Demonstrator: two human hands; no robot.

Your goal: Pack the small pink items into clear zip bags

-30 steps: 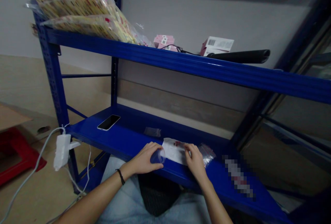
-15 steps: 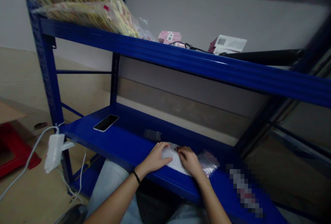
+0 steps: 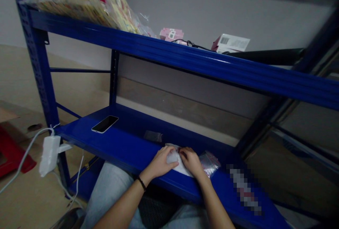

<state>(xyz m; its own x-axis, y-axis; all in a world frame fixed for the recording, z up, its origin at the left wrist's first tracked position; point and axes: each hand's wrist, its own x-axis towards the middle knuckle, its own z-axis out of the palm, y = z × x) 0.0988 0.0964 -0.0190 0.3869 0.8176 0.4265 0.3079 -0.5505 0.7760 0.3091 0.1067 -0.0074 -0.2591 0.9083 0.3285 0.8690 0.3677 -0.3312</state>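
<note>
On the lower blue shelf lies a white sheet, partly under both hands. A small clear plastic bag is over its left side. My left hand curves around this bag, thumb at its near edge and fingers at its far edge. My right hand rests on the sheet with fingers curled in a pinch at the bag's right side. Something small and dark shows at those fingertips, too blurred to name. Just right of that hand sits a pile of clear bags with reddish edges.
Behind my left hand lies another clear bag; a phone is farther left. The upper shelf beam crosses above, carrying bagged yellow items and pink boxes. A white power strip hangs at the left post.
The view has shifted slightly, so the shelf appears a little farther left. My right fingers have moved slightly closer to the clear bag; my left hand keeps its place around it.
</note>
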